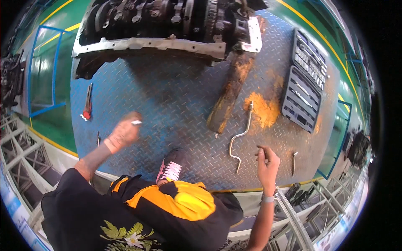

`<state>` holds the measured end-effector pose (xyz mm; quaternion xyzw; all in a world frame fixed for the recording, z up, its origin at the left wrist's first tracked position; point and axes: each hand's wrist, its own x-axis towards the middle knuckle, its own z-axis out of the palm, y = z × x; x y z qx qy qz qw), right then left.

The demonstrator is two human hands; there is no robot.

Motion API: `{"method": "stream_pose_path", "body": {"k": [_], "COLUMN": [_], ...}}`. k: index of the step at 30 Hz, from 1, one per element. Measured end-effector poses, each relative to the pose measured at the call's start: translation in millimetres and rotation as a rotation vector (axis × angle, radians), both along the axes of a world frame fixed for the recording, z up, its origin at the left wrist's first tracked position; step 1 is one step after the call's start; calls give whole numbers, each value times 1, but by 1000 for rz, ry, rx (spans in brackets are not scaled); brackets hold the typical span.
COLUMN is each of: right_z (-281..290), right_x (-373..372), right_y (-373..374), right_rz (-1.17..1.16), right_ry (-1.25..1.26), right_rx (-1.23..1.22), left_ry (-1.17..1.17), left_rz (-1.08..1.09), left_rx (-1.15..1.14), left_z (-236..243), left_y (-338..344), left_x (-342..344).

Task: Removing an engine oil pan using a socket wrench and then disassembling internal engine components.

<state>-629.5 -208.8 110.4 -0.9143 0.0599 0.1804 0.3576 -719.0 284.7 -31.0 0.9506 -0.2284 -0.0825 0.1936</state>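
Observation:
My left hand point(124, 131) is closed over the blue metal platform, and a small whitish, shiny piece point(136, 122) pokes out at its fingers. What the piece is, I cannot make out. Farther right, my right hand point(269, 164) hangs with its fingers loosely bent and apart, nothing visible between them. Nearest to it lies a bent, crank-shaped speed wrench point(231, 145), its socket end on an orange powdery patch point(266, 109). A short metal tool point(294, 163) rests to the right of that hand.
A dark engine block point(167, 25) with a pale flange stands at the far side, beside an oily wooden beam point(232, 90). An open socket-set case point(302, 98) lies at the right. Red-ended slim tools point(87, 109) lie left. My shoe point(171, 167) is on the platform point(167, 96).

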Motion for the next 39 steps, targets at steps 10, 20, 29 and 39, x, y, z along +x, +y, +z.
{"method": "stream_pose_path", "body": {"k": [10, 20, 29, 39], "right_z": [91, 28, 22, 15], "right_x": [133, 294, 310, 326], "right_y": [89, 88, 88, 77], "right_rz": [28, 290, 316, 360], "right_ry": [28, -508, -290, -279], "right_rx": [399, -101, -78, 68], "left_ry": [272, -672, -586, -565], "left_rz": [378, 354, 397, 383], "left_rx": [-1638, -373, -215, -185], "left_z": [191, 116, 121, 131], "left_y": [-270, -150, -155, -157], "left_x": [233, 325, 296, 300]}}
